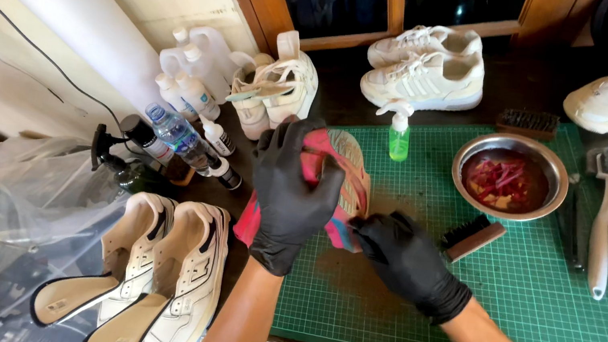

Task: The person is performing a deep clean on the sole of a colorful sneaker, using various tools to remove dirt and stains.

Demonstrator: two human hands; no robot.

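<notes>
Head view showed a person in black gloves working over a green cutting mat (510,309). The left hand (291,193) was wrapped around a pink and blue sneaker (342,189), fingers curled over its upper and holding it sole-outward above the mat's ten o'clock corner. The right hand (408,261) was pinched on something at the shoe's lower edge, at about four o'clock from the sneaker; what it pinched could not be told, though it looked like a thin lace or strap. At two o'clock from the hands sat a metal bowl (515,147) of reddish liquid with pink laces soaking in it, which suggested the shoe had already been stripped of laces and the washing was partway along. A small brush (472,237) lay just beside the right hand, and a green spray bottle (399,137) stood at twelve o'clock. A long-handled brush (602,226) lay at three o'clock. White sneakers (166,271) waited at eight o'clock, seemingly not yet handled.
</notes>
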